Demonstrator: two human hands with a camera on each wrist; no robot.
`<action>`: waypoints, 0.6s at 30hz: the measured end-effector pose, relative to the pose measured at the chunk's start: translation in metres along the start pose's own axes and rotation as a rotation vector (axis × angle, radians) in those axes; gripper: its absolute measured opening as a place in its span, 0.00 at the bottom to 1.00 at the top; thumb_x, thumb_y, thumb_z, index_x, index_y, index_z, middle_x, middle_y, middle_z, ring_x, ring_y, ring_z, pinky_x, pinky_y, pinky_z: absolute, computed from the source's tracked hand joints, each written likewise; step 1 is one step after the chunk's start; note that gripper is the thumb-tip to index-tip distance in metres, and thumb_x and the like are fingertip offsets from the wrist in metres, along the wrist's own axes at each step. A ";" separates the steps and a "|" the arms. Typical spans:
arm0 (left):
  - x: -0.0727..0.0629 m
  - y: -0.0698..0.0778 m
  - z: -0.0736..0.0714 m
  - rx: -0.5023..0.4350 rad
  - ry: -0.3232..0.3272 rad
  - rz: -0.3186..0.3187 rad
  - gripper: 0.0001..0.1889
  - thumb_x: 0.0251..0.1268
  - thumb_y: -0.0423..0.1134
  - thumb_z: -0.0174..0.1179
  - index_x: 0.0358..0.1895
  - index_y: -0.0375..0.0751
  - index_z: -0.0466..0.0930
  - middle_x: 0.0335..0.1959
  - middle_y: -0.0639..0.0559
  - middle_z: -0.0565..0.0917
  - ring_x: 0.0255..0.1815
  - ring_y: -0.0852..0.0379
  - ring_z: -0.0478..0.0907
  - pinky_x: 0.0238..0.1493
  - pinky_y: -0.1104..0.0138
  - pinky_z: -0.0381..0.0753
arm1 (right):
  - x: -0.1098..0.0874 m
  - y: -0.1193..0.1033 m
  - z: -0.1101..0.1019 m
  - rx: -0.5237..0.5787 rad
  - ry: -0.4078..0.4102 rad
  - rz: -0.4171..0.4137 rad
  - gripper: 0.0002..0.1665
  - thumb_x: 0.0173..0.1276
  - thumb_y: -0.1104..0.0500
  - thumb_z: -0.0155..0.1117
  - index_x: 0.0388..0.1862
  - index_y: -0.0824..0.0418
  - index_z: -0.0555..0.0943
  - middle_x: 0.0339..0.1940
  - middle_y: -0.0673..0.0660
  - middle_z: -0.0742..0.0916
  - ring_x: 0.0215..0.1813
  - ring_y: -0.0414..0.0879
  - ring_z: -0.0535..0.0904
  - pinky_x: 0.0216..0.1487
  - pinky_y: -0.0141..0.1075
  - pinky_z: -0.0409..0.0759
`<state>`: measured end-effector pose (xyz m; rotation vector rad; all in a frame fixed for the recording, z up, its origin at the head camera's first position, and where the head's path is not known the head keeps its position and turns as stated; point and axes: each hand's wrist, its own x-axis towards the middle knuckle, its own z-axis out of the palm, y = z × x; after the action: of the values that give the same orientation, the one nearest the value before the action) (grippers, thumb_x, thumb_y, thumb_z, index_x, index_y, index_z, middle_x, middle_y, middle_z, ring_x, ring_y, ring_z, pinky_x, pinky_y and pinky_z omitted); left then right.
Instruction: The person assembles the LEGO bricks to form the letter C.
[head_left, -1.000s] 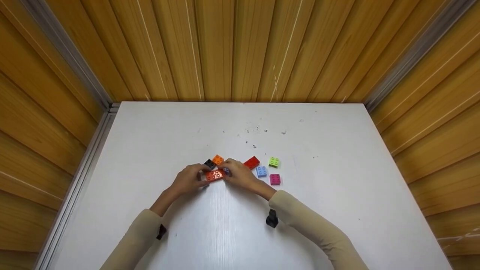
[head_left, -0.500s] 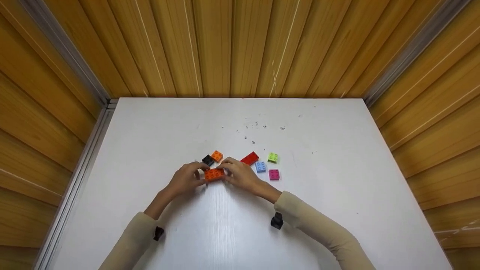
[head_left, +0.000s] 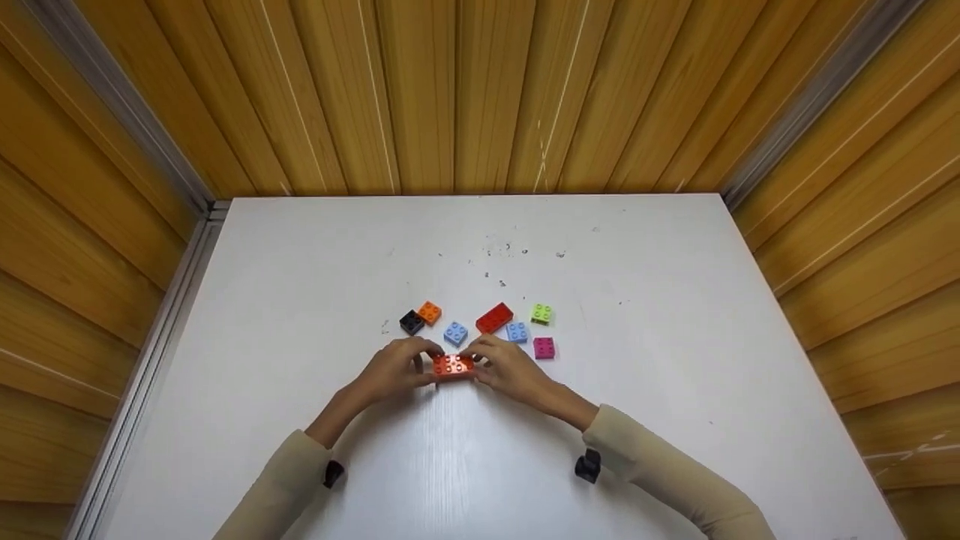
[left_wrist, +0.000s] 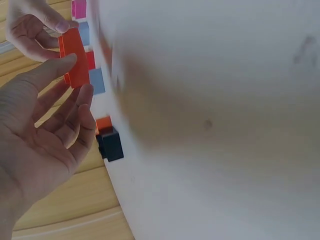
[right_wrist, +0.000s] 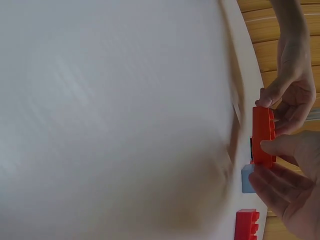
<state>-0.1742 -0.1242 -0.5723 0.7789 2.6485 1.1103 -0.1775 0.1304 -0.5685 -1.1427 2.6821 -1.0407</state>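
Observation:
Both hands hold a long orange-red toy building brick (head_left: 453,365), its studs facing up in the head view. At its left end, my left hand (head_left: 391,367) pinches it between thumb and fingers. My right hand (head_left: 517,373) grips the opposite end in the same way. In the left wrist view, the thumb lies on the brick's smooth side (left_wrist: 79,72). Just beyond the hands lies a light blue brick (head_left: 455,333). A longer red brick (head_left: 494,319) and a second light blue brick (head_left: 517,332) are close to the right hand.
Behind the left hand, a black brick (head_left: 412,322) and a small orange brick (head_left: 429,312) sit corner to corner. Farther right lie a lime green brick (head_left: 541,313) and a magenta brick (head_left: 544,347). The white table (head_left: 315,255) ends at wood-patterned walls (head_left: 480,97).
Both hands have carried the orange-red brick right and closer to the body. A light blue brick, earlier mostly hidden by the right hand, now shows behind it.

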 end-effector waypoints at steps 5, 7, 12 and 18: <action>0.004 0.002 0.014 -0.030 -0.039 0.019 0.19 0.58 0.32 0.73 0.54 0.36 0.84 0.47 0.45 0.88 0.39 0.50 0.82 0.40 0.68 0.79 | -0.016 0.008 -0.002 0.024 -0.006 0.012 0.15 0.65 0.67 0.71 0.51 0.64 0.86 0.48 0.59 0.88 0.51 0.52 0.85 0.53 0.40 0.85; 0.004 0.004 0.018 -0.027 -0.058 0.011 0.18 0.59 0.32 0.72 0.54 0.37 0.84 0.46 0.45 0.88 0.39 0.51 0.82 0.39 0.69 0.78 | -0.023 0.010 -0.002 0.023 -0.017 0.017 0.15 0.65 0.67 0.70 0.52 0.64 0.86 0.48 0.58 0.88 0.52 0.52 0.85 0.54 0.40 0.84; 0.008 0.009 0.027 0.023 -0.107 -0.005 0.17 0.62 0.34 0.71 0.54 0.40 0.83 0.45 0.48 0.86 0.39 0.55 0.79 0.40 0.69 0.77 | -0.034 0.016 -0.002 0.021 -0.036 0.033 0.16 0.66 0.66 0.71 0.52 0.64 0.86 0.48 0.58 0.89 0.52 0.51 0.85 0.56 0.40 0.84; 0.018 0.014 0.032 0.043 -0.106 -0.017 0.18 0.61 0.34 0.72 0.55 0.40 0.83 0.44 0.50 0.86 0.39 0.56 0.78 0.40 0.68 0.76 | -0.038 0.021 -0.008 0.016 -0.016 0.047 0.16 0.66 0.67 0.71 0.53 0.64 0.86 0.48 0.58 0.89 0.51 0.50 0.84 0.54 0.39 0.83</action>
<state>-0.1731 -0.0862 -0.5843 0.7980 2.5939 0.9831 -0.1660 0.1705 -0.5828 -1.0756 2.6699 -1.0394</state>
